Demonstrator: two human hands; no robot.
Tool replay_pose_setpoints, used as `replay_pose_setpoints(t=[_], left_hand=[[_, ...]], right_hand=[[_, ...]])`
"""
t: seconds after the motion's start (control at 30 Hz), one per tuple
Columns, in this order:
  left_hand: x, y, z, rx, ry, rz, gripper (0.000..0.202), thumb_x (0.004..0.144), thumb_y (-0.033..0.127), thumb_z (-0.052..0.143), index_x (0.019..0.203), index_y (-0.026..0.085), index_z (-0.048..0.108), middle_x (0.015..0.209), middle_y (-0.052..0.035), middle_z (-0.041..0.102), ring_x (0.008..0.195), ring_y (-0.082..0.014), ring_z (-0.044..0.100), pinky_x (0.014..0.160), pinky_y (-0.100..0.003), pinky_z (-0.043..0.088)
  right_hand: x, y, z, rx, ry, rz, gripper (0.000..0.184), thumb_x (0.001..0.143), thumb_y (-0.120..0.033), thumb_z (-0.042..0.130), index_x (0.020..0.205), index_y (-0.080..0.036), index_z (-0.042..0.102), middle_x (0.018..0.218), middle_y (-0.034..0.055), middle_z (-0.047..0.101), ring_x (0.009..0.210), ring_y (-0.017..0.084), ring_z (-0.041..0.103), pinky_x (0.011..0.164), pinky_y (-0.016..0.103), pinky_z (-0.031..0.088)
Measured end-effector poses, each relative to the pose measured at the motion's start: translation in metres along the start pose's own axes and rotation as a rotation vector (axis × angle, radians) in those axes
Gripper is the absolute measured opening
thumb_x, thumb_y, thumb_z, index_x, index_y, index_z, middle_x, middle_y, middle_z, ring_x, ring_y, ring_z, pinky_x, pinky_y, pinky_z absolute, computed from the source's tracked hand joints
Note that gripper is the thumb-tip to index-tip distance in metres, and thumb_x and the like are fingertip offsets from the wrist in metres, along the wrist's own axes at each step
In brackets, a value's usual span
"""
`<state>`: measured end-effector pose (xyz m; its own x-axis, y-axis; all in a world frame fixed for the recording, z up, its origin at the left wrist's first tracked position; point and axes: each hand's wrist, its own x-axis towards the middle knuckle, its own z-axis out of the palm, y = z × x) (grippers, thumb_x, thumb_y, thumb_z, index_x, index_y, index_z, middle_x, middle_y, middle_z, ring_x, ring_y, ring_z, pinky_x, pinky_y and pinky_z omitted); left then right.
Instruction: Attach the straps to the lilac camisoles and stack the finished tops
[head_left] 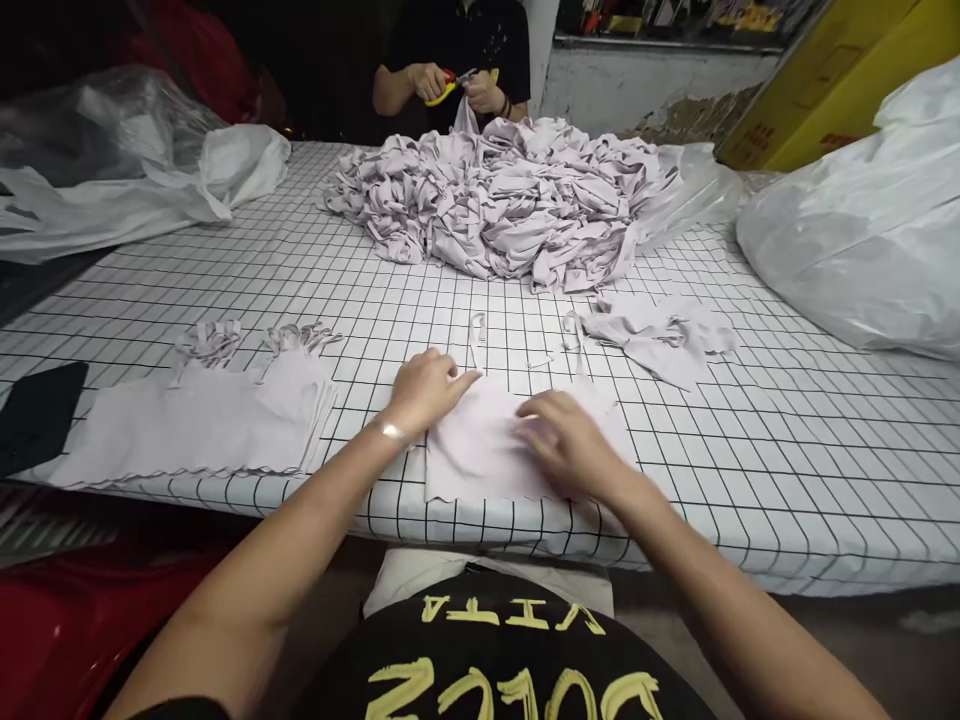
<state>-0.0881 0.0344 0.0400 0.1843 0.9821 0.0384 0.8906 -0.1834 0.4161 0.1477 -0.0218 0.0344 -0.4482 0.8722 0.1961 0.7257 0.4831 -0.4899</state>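
Note:
A pale lilac garment piece (472,450) lies flat near the front edge of the grid-patterned table (750,450). My left hand (427,388) presses its upper left corner, fingers pointing right. My right hand (566,440) lies palm-down on its right part, blurred by motion. Neither hand grips anything. To the left sits a neat stack of the same folded pieces (195,420) with straps at the top.
A big heap of lilac garments (510,200) fills the table's far middle. A loose piece (660,340) lies right of centre. Across the table a person's hands hold yellow-handled scissors (446,88). Plastic bags (862,230) lie at the right and left (135,170).

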Motion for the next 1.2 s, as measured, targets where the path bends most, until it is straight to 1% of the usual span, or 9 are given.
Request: replay_pose_setpoints(t=[0.1,0.23,0.4,0.5,0.57,0.83,0.93,1.03,1.2], left_hand=[[0.049,0.012,0.025,-0.066,-0.059,-0.101,0.036,0.074,0.051,0.069,0.076,0.016,0.059,0.098,-0.0117,0.064,0.104,-0.0312,0.056,0.094,-0.047,0.037],[0.065,0.021,0.043,-0.406,-0.103,-0.161,0.024,0.074,0.024,0.071,0.065,0.017,0.049,0.093,-0.0129,0.067,0.110,-0.0325,0.056,0.098,-0.047,0.036],[0.079,0.014,0.030,-0.990,-0.275,-0.295,0.012,0.084,0.015,0.058,0.079,0.018,0.047,0.082,-0.0077,0.069,0.081,-0.0198,0.068,0.079,-0.037,0.052],[0.109,0.006,0.018,-1.554,-0.363,-0.503,0.016,0.083,0.001,0.054,0.084,0.016,0.048,0.081,-0.0075,0.069,0.076,-0.0156,0.069,0.082,-0.035,0.054],[0.135,0.003,0.008,-1.633,-0.338,-0.538,0.018,0.086,-0.002,0.047,0.087,0.016,0.049,0.082,-0.0076,0.069,0.077,-0.0145,0.069,0.083,-0.035,0.055],[0.196,0.011,-0.040,-1.540,-0.292,-0.277,0.027,0.083,-0.005,0.050,0.105,0.011,0.051,0.092,-0.0122,0.071,0.083,-0.0174,0.071,0.087,-0.037,0.054],[0.185,0.016,-0.048,-1.434,-0.330,-0.071,0.023,0.079,0.000,0.062,0.099,0.009,0.059,0.098,-0.0131,0.071,0.085,-0.0183,0.071,0.092,-0.040,0.051],[0.159,0.021,-0.049,-1.311,-0.322,0.172,0.018,0.072,0.006,0.071,0.089,0.009,0.067,0.097,-0.0118,0.072,0.089,-0.0197,0.070,0.097,-0.043,0.047],[0.117,0.034,-0.048,-1.111,-0.231,0.382,0.004,0.072,0.011,0.068,0.074,0.013,0.072,0.093,-0.0091,0.075,0.099,-0.0228,0.068,0.096,-0.041,0.049]], right_hand=[[0.012,-0.022,0.042,-0.083,-0.169,-0.243,0.056,0.090,-0.052,0.051,0.134,-0.016,0.051,0.144,0.0168,0.046,0.133,0.032,0.040,0.109,0.051,0.033],[0.007,-0.024,0.060,-0.132,-0.310,-0.255,0.070,0.092,-0.061,0.037,0.146,-0.016,0.039,0.154,0.0165,0.030,0.144,0.032,0.024,0.117,0.053,0.020],[0.005,-0.022,0.055,-0.103,-0.318,-0.235,0.068,0.095,-0.058,0.035,0.147,-0.016,0.037,0.155,0.0158,0.025,0.145,0.032,0.018,0.118,0.053,0.016],[0.005,-0.024,0.056,-0.084,-0.327,-0.228,0.067,0.095,-0.057,0.035,0.148,-0.016,0.037,0.156,0.0153,0.024,0.145,0.032,0.017,0.118,0.052,0.015],[0.005,-0.024,0.056,-0.078,-0.337,-0.227,0.066,0.096,-0.056,0.034,0.148,-0.016,0.035,0.156,0.0153,0.022,0.146,0.032,0.015,0.119,0.052,0.014],[0.001,-0.024,0.056,0.013,-0.351,-0.206,0.064,0.095,-0.055,0.038,0.147,-0.019,0.037,0.157,0.0147,0.022,0.146,0.032,0.015,0.117,0.056,0.015],[0.013,-0.016,0.046,0.276,-0.310,-0.098,0.058,0.090,-0.055,0.050,0.137,-0.022,0.051,0.150,0.0139,0.038,0.141,0.033,0.031,0.114,0.056,0.025],[0.042,0.001,0.020,0.754,-0.113,0.227,0.042,0.089,-0.051,0.053,0.114,-0.020,0.065,0.122,0.0135,0.063,0.110,0.026,0.061,0.095,0.046,0.049],[0.094,0.021,-0.028,1.317,-0.097,0.486,0.026,0.083,-0.039,0.066,0.099,-0.018,0.069,0.109,0.0085,0.066,0.080,0.013,0.063,0.065,0.024,0.051]])
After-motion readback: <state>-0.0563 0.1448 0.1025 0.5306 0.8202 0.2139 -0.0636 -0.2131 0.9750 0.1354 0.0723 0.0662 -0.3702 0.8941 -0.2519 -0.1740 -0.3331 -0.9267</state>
